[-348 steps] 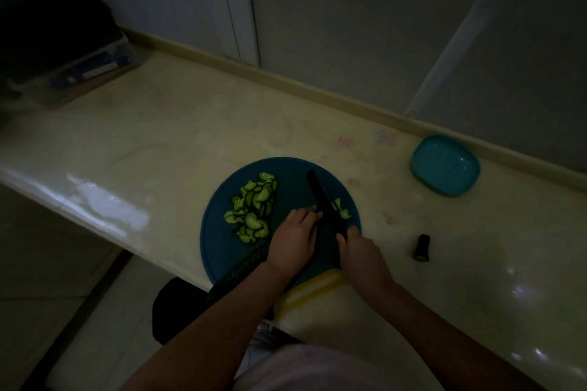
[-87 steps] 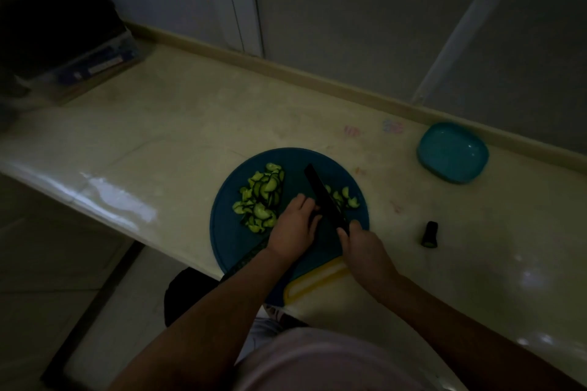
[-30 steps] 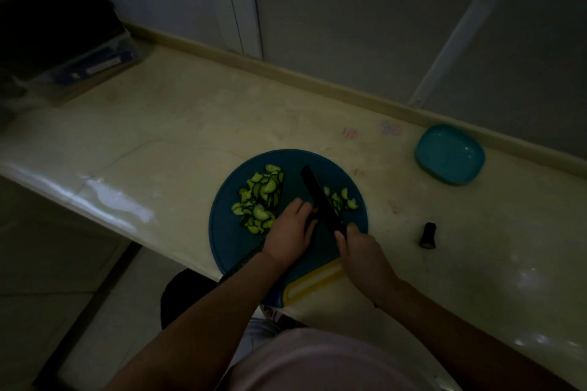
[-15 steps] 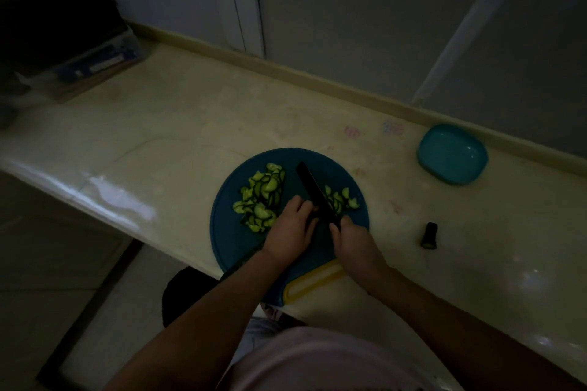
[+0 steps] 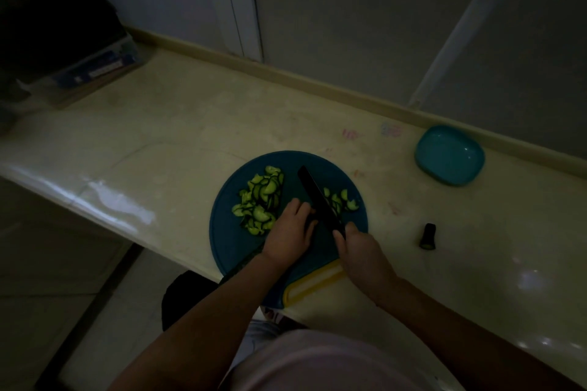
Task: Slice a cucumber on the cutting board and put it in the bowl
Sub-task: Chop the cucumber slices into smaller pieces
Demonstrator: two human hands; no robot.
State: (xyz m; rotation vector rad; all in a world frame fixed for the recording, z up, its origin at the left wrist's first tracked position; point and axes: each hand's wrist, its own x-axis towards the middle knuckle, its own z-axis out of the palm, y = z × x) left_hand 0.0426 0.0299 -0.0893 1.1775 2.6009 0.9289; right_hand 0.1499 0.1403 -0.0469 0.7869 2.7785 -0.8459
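Mid-job: right hand (image 5: 360,251) fist-tight on knife (image 5: 319,198), left hand (image 5: 290,232) curled over cucumber (image 5: 246,260) on cutting board (image 5: 228,238). Slices (image 5: 260,200) piled w/ more beside blade; bowl (image 5: 449,154) empty, transfer pending.

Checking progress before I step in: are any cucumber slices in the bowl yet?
No, the bowl sits bare while the slices lie on the board.

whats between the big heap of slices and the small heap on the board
In the head view, the black knife blade lies between the big slice pile and the smaller pile, with the left hand fingertips beside it on the blue cutting board.
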